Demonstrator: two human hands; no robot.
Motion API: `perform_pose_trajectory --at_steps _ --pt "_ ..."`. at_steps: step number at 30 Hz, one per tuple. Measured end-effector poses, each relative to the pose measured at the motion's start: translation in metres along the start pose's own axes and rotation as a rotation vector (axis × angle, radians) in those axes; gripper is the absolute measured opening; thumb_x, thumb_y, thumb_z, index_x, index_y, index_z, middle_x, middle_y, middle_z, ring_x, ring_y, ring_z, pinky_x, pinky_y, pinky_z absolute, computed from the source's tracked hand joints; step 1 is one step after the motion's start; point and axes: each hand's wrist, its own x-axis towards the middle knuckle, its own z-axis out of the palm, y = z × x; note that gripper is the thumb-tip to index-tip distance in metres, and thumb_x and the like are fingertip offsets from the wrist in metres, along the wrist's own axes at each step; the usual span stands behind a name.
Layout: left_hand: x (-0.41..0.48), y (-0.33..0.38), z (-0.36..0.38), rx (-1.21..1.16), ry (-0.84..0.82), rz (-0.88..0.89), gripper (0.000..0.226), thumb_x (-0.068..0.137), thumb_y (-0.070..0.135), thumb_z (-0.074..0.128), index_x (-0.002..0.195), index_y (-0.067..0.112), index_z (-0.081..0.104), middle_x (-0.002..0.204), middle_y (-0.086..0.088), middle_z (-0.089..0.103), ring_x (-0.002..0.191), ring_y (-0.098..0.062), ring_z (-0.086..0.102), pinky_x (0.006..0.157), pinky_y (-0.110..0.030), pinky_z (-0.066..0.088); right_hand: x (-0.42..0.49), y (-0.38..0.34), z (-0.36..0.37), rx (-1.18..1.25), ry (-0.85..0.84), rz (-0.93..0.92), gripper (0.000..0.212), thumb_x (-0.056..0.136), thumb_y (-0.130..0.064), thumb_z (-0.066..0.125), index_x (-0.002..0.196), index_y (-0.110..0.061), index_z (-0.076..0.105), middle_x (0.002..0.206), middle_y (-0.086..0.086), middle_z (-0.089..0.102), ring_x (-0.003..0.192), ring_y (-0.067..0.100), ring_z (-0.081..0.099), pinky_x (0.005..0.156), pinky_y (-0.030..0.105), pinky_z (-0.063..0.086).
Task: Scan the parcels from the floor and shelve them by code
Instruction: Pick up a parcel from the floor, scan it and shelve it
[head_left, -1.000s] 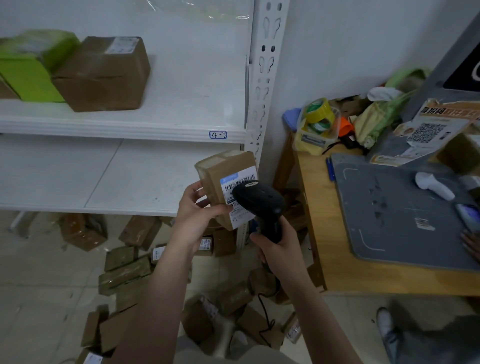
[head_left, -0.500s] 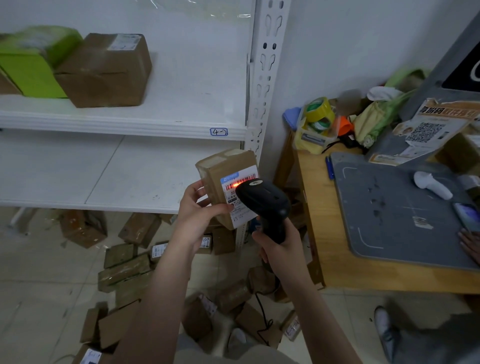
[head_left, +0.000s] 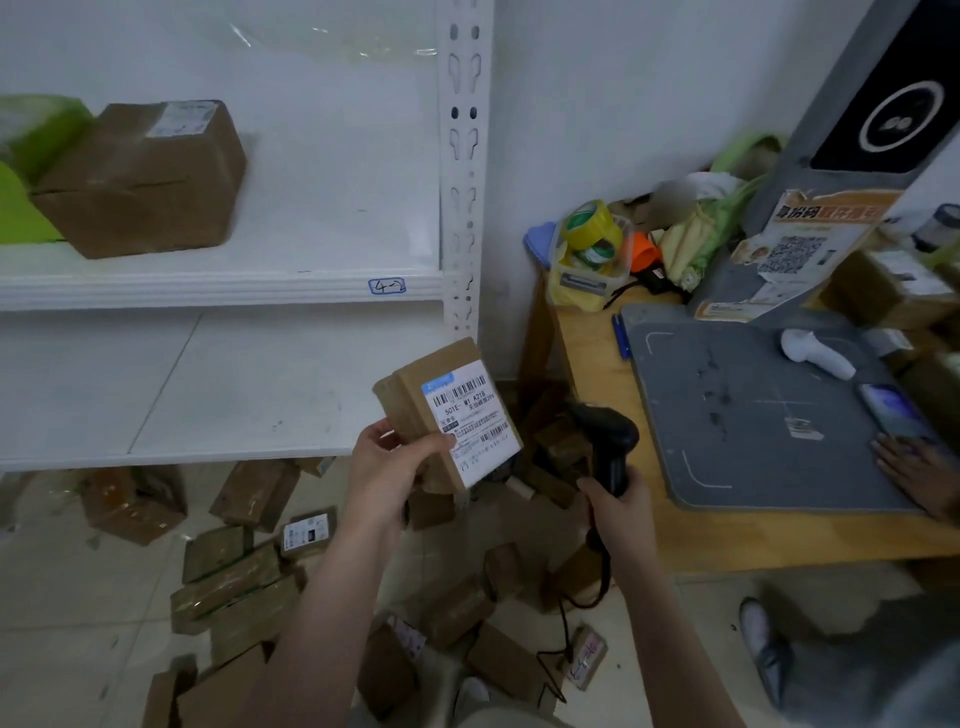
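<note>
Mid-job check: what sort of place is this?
Likely a small parcel pickup or sorting room: taped cardboard parcels heaped on the floor, white shelving with a handwritten code tag, a barcode scanner in the right hand and a labelled parcel in the left hand.

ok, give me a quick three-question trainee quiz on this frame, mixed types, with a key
1. True or false: the left hand grips the black scanner.
2. What lies on the grey mat? A) white scanner B) tape roll C) scissors
3. What stands beside the green package on the upper shelf?
Key: 1 false: the right hand grips it, and the left hand holds the parcel. 2 A. 3 the brown box.
</note>
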Motion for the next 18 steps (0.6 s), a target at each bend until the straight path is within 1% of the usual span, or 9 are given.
perform_pose_trajectory --at_steps 2,5,6,8,10,13,15,18 --pt "0.000 -0.005 0.016 0.045 -0.034 -0.025 0.066 0.070 0.012 0.088 0.126 0.014 0.054 0.117 -0.005 0.071 0.105 -0.026 0.070 0.092 -0.052 0.057 0.015 0.015 -0.020 -0.002 0.083 0.064 0.022 0.093 -0.012 0.062 0.112 -0.017 0.051 0.091 0.012 0.059 0.080 0.027 0.057 0.068 0.038 0.045" --pt "-0.004 -0.011 0.043 0.095 -0.082 -0.036 0.064 0.071 0.013 0.088 0.126 0.015 0.056 0.118 -0.005 0.071 0.106 -0.026 0.069 0.095 -0.053 0.056 0.042 0.030 -0.046 -0.048 0.204 0.105 0.019 0.093 -0.007 0.059 0.110 -0.009 0.051 0.086 0.015 0.056 0.074 0.029 0.056 0.066 0.039 0.044" --pt "-0.005 -0.013 0.052 0.105 -0.097 -0.042 0.064 0.071 0.015 0.088 0.127 0.015 0.056 0.118 -0.005 0.071 0.107 -0.027 0.069 0.095 -0.053 0.055 0.052 0.032 -0.054 -0.068 0.237 0.109 0.021 0.093 -0.006 0.057 0.114 -0.008 0.052 0.088 0.015 0.057 0.075 0.029 0.057 0.066 0.039 0.045" --pt "-0.007 -0.014 0.068 0.127 -0.136 -0.057 0.065 0.071 0.018 0.087 0.129 0.016 0.056 0.119 -0.004 0.071 0.107 -0.026 0.069 0.096 -0.053 0.055 0.073 0.034 -0.067 -0.115 0.269 0.117 0.028 0.094 -0.007 0.053 0.122 -0.006 0.051 0.094 0.013 0.058 0.082 0.027 0.057 0.065 0.034 0.044" --pt "-0.005 -0.014 0.083 0.132 -0.172 -0.069 0.061 0.073 0.018 0.086 0.128 0.015 0.060 0.118 -0.005 0.072 0.104 -0.026 0.071 0.093 -0.053 0.057 0.094 0.032 -0.077 -0.186 0.267 0.144 0.027 0.097 -0.007 0.050 0.124 -0.003 0.049 0.098 0.011 0.056 0.085 0.025 0.055 0.062 0.032 0.040" --pt "-0.004 -0.011 0.103 0.133 -0.188 -0.056 0.054 0.076 0.016 0.084 0.125 0.012 0.063 0.111 -0.005 0.075 0.098 -0.025 0.073 0.090 -0.050 0.059 0.120 0.030 -0.089 -0.280 0.291 0.197 0.030 0.099 -0.007 0.048 0.127 0.002 0.044 0.105 0.016 0.056 0.090 0.030 0.054 0.071 0.036 0.042" --pt "-0.005 -0.008 0.116 0.135 -0.199 -0.038 0.051 0.077 0.016 0.083 0.124 0.012 0.064 0.108 -0.003 0.076 0.097 -0.023 0.074 0.089 -0.049 0.059 0.132 0.030 -0.094 -0.324 0.313 0.242 0.033 0.100 -0.007 0.047 0.131 0.004 0.040 0.113 0.022 0.058 0.093 0.033 0.055 0.072 0.040 0.044" --pt "-0.006 -0.001 0.132 0.132 -0.228 -0.003 0.040 0.080 0.016 0.080 0.118 0.014 0.067 0.104 0.000 0.077 0.095 -0.019 0.073 0.085 -0.042 0.060 0.141 0.029 -0.099 -0.386 0.351 0.301 0.037 0.100 -0.009 0.048 0.133 0.004 0.038 0.121 0.025 0.057 0.107 0.040 0.058 0.078 0.043 0.048"
